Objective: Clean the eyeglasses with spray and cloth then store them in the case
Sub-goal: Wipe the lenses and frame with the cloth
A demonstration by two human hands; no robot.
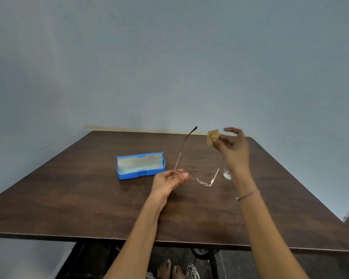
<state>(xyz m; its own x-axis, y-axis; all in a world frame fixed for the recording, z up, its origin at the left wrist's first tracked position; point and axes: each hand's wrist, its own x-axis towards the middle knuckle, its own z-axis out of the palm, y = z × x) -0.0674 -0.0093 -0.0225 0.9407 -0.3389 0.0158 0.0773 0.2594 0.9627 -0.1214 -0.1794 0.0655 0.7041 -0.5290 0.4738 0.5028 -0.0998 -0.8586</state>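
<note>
Thin gold-rimmed eyeglasses hang in the air above the table with both temples open and pointing away from me. My left hand pinches the frame at its left lens. My right hand is raised to the right of the glasses and pinches a small tan cloth between thumb and fingers. A blue case lies open on the table to the left of my left hand, its pale lining showing. A small clear spray bottle stands on the table, partly hidden behind my right wrist.
The dark wooden table stands against a pale blue wall. Its front edge runs across the lower part of the view, and the right edge slants away at the far right. Below the front edge are the table's frame and my feet.
</note>
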